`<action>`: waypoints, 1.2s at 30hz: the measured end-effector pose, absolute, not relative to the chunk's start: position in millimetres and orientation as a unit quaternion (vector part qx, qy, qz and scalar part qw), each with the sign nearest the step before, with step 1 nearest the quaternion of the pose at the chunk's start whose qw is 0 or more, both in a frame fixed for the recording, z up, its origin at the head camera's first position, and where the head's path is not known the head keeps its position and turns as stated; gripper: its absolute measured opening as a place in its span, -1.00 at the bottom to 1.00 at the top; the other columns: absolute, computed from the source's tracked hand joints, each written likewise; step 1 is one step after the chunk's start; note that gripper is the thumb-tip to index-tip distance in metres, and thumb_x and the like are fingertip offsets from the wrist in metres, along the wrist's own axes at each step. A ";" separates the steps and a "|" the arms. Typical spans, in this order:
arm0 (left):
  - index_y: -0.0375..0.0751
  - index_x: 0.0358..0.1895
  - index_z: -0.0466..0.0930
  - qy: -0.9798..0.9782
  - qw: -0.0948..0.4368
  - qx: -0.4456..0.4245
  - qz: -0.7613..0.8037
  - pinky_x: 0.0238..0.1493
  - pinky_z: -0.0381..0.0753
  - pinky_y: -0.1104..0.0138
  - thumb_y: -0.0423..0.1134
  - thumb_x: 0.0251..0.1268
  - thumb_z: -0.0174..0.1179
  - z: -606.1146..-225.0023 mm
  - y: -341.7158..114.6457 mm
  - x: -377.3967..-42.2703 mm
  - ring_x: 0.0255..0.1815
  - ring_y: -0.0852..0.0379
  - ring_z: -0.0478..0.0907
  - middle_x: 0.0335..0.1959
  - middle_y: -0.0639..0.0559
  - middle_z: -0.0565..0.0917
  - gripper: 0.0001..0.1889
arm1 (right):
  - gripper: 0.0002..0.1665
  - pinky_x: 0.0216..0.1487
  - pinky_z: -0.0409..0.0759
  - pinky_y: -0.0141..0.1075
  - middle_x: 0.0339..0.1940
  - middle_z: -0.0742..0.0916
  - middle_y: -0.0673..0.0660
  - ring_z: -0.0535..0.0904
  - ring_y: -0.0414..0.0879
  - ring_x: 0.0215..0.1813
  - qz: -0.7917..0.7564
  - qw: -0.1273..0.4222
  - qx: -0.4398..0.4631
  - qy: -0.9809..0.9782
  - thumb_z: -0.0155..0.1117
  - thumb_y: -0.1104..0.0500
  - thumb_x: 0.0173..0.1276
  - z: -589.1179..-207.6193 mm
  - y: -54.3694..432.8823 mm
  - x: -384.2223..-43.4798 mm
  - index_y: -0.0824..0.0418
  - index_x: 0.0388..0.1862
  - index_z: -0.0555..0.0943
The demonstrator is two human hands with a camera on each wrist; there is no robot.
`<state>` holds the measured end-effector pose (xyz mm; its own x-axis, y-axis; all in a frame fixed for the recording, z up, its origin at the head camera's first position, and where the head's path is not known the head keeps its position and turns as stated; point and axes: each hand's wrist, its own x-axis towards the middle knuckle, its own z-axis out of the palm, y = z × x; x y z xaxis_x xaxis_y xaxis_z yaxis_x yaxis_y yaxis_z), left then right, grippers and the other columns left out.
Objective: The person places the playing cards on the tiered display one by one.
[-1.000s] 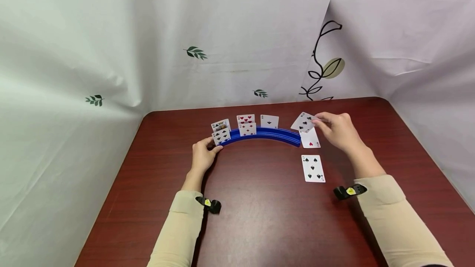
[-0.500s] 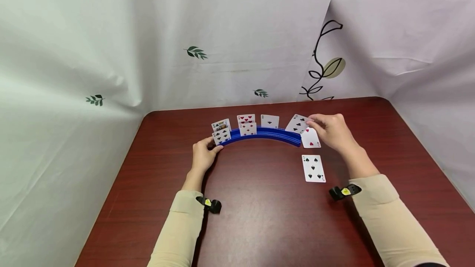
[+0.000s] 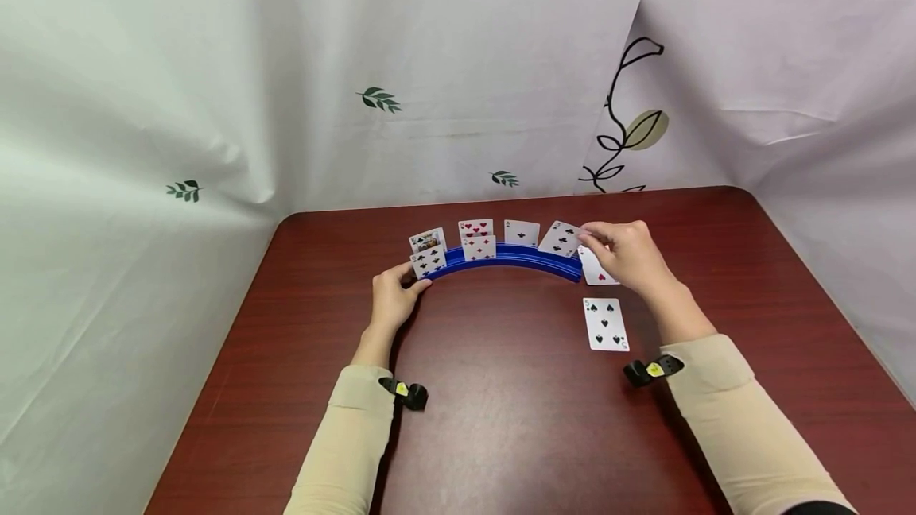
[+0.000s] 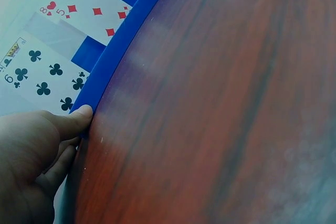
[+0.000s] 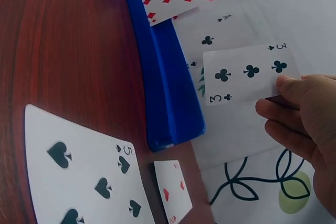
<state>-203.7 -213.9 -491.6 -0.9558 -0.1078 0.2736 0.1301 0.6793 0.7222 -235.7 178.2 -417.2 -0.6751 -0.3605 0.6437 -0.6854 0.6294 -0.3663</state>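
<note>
My right hand [image 3: 630, 254] pinches a three of clubs [image 5: 249, 74] between thumb and fingers. The card is tilted above the right part of a curved blue card holder [image 3: 540, 262]. At the holder's left end, my left hand [image 3: 392, 295] grips it, its thumb [image 4: 79, 119] on the front edge. Beside that thumb a clubs card [image 3: 429, 262] stands in front of a king [image 3: 428, 238]. Further along, a five of diamonds [image 3: 478, 248] stands before an eight of hearts [image 3: 475, 226]. An ace of clubs [image 3: 522, 233] stands alone in the back row.
A five of spades [image 3: 606, 324] lies face up on the dark red wooden table [image 3: 501, 404], right of centre. Partly under the right hand in the head view, a hearts card [image 3: 595, 270] lies by the holder's right end. White patterned cloth [image 3: 444, 133] hangs behind.
My right hand has moved left with the three of clubs, from beyond the holder's right end to over its right part. The left hand and the holder have stayed in place.
</note>
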 end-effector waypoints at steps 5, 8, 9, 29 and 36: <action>-0.29 0.04 0.75 -0.903 0.144 -0.002 -0.404 0.07 0.66 0.07 -0.30 0.18 0.49 -490.6 -213.7 -203.3 -0.09 -0.08 0.75 -0.18 -0.20 0.79 -0.65 | -0.91 -0.43 0.70 -0.06 -0.41 0.81 0.20 0.77 0.07 -0.36 0.323 0.246 0.304 -0.862 0.44 0.37 0.29 -417.8 172.5 -235.7 0.35 -0.23 0.77; -0.29 0.04 0.75 -0.903 0.144 -0.001 -0.405 0.07 0.66 0.07 -0.30 0.18 0.49 -490.8 -213.6 -203.7 -0.08 -0.08 0.75 -0.18 -0.20 0.79 -0.65 | -0.92 -0.41 0.72 -0.06 -0.41 0.81 0.20 0.77 0.07 -0.36 0.328 0.243 0.310 -0.859 0.44 0.36 0.30 -417.8 169.7 -236.3 0.36 -0.23 0.77; -0.29 0.04 0.75 -0.903 0.144 -0.002 -0.405 0.07 0.66 0.07 -0.30 0.18 0.49 -491.0 -213.6 -203.9 -0.08 -0.08 0.75 -0.18 -0.20 0.79 -0.65 | -0.91 -0.40 0.73 -0.07 -0.41 0.81 0.20 0.77 0.06 -0.36 0.328 0.244 0.312 -0.857 0.45 0.36 0.29 -418.1 169.0 -236.9 0.36 -0.24 0.77; -0.30 0.04 0.75 -0.904 0.149 -0.007 -0.402 0.05 0.67 0.06 -0.31 0.18 0.49 -492.4 -214.6 -203.1 -0.09 -0.09 0.75 -0.17 -0.21 0.79 -0.65 | -0.88 -0.33 0.73 -0.04 -0.30 0.81 0.27 0.75 0.07 -0.35 0.313 0.249 0.309 -0.863 0.47 0.34 0.26 -423.9 143.8 -240.6 0.39 -0.24 0.78; -0.29 0.02 0.76 -0.904 0.150 -0.005 -0.401 0.03 0.67 0.07 -0.30 0.18 0.49 -492.9 -214.5 -204.4 -0.11 -0.08 0.75 -0.20 -0.19 0.79 -0.67 | -0.88 -0.21 0.70 0.02 -0.29 0.82 0.24 0.77 0.12 -0.26 0.300 0.244 0.305 -0.870 0.47 0.32 0.28 -427.2 135.5 -242.2 0.36 -0.23 0.79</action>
<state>-204.4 -214.5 -492.9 -0.9551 -0.1115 0.2747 0.1286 0.6791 0.7227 -242.2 135.5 -427.2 -0.6952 -0.3842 0.6075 -0.6769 0.6343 -0.3735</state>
